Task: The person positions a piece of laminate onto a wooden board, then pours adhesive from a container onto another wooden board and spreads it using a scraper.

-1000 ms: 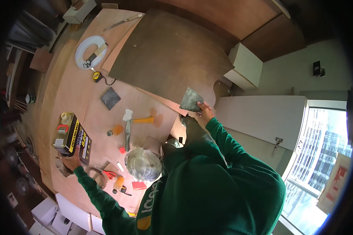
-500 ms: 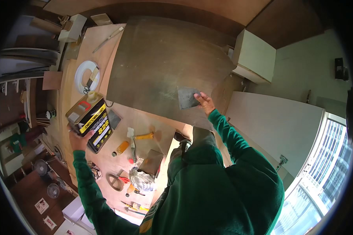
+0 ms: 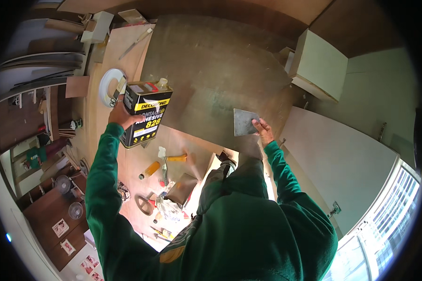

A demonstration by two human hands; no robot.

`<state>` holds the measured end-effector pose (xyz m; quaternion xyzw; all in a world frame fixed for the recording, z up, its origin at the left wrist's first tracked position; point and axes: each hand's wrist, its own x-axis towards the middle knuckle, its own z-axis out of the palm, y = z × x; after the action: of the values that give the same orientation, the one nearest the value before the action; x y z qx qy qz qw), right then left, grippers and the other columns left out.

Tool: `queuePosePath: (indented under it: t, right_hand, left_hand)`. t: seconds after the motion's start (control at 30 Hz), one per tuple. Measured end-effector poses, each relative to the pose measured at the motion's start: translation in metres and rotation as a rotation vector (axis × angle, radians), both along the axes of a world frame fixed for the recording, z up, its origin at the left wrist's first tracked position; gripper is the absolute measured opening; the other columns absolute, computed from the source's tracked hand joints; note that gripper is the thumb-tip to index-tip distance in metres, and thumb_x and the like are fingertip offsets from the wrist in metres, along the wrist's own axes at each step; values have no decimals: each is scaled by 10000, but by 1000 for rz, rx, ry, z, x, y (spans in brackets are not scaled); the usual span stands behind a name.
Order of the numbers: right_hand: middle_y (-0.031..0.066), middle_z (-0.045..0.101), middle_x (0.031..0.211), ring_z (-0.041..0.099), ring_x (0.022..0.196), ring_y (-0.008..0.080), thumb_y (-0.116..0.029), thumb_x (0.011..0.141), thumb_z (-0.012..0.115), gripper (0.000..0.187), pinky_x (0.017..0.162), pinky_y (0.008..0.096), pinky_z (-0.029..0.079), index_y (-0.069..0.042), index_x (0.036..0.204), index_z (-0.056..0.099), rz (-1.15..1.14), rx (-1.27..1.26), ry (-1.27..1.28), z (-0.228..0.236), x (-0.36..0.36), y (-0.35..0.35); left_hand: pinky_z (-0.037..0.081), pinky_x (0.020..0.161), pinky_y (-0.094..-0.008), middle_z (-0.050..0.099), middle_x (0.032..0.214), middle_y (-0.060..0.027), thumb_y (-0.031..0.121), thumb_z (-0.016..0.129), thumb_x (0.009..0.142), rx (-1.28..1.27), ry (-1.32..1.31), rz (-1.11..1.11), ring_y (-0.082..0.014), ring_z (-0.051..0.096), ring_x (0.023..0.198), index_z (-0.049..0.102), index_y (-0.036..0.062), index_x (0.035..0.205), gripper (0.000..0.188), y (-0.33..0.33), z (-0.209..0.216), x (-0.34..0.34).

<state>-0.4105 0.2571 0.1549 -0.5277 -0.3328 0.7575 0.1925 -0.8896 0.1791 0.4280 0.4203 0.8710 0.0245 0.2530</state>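
My left hand (image 3: 121,115) is closed round the side of a black and yellow can of contact adhesive (image 3: 148,114), lifted at the near left corner of the brown sheet (image 3: 211,65). The can stands nearly upright, tilted slightly, with a pale cap and a red handle on top. A flat grey scraper plate (image 3: 244,122) is pinched at its right edge by my right hand (image 3: 263,130), over the near right part of the sheet.
Left of the sheet lie a white roll of tape (image 3: 109,80) and a long-handled tool (image 3: 135,44). Nearer me are a yellow-handled hammer (image 3: 176,158), an orange bottle (image 3: 151,169) and red-handled scissors (image 3: 146,204). A pale box (image 3: 319,63) stands at the far right.
The can has come up and to the right in my left hand, from steeply tilted to nearly upright. My right hand with the scraper plate has shifted slightly right.
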Motion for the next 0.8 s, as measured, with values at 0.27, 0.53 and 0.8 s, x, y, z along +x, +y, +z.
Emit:
queuePosePath:
  t: [0.27,0.53,0.8]
  right_hand:
    - [14,625,1021,536,926,99,-396,820,740,577,782,259,447,11,1202,594,159,-71,-10,-9,-32,-14]
    - [82,617,1148,553,1054,170,-413,806,743,718,824,290,474,51,1300,505,144,-24,-58,-32,-34,-14]
    - [93,602,1196,550,1078,182,-433,782,752,748,754,316,490,25,1317,500,72,-169,35,-47,-27,-6]
  left_hand:
    - [450,972,-402,602,1179,-218,296,886,495,-198,102,-57,-369,592,1103,401,44,1216,905,30,27,-9]
    - [462,951,-379,639,1094,-231,245,900,466,-200,140,-56,-359,620,1048,402,-27,1229,952,31,43,-21]
    - [458,955,-385,633,1121,-233,288,875,470,-210,114,-81,-364,606,1087,389,-9,1241,959,26,36,-35]
